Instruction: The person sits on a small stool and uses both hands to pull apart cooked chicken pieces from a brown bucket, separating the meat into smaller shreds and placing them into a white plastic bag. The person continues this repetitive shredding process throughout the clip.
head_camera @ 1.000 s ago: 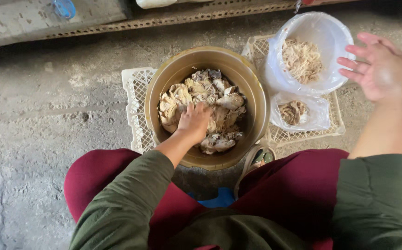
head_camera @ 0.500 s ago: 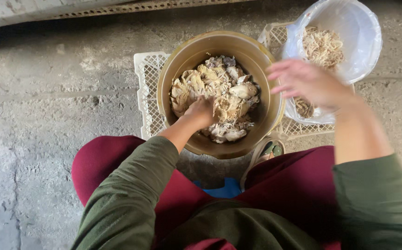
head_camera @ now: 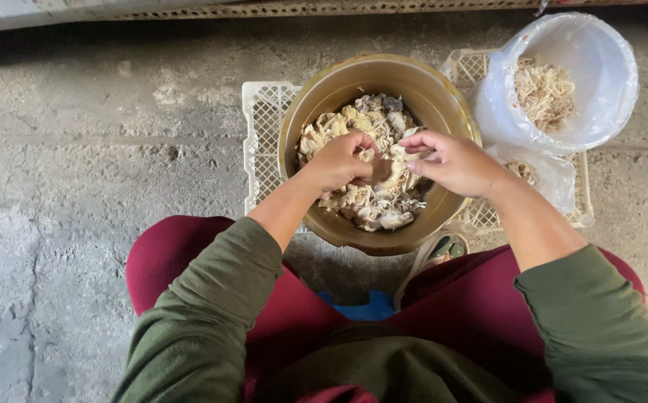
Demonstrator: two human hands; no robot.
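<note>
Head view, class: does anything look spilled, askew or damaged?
Nothing stands out. The round brass-coloured bowl sits upright on the white plastic crate; both hands work its pale shreds, none spilled.

Both hands meet over a brass bowl [head_camera: 316, 104] of pale meat scraps [head_camera: 380, 201]: left hand [head_camera: 339, 160] and right hand [head_camera: 451, 160] pinch one piece. Beside it, a bag [head_camera: 600, 67] holds shreds.

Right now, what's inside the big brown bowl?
The bowl holds a heap of pale, torn pieces. The left hand and right hand cover the middle, and the bowl's bottom is hidden.
</note>
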